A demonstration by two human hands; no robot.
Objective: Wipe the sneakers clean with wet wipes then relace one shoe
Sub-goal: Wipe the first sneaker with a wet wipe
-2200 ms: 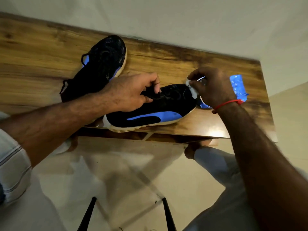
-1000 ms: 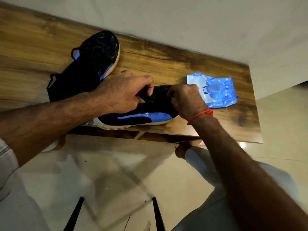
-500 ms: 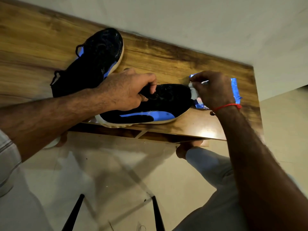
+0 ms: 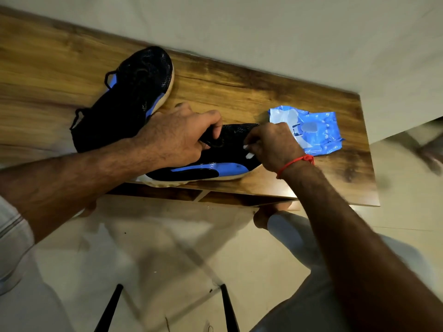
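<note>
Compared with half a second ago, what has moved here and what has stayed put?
The right hand, gripping the white wet wipe, slid from the toe back along the near black-and-blue sneaker, uncovering the blue wipes packet. The left hand still grips its laces; the far sneaker is unmoved.

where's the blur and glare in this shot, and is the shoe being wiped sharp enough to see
Head view: motion blur smears the far left of the table and the right edge of the frame; glare sits on the table's near right corner and the glossy floor; wide-angle lens bows the table edge. The near shoe and both hands, left hand and right hand, are fairly sharp.
</note>
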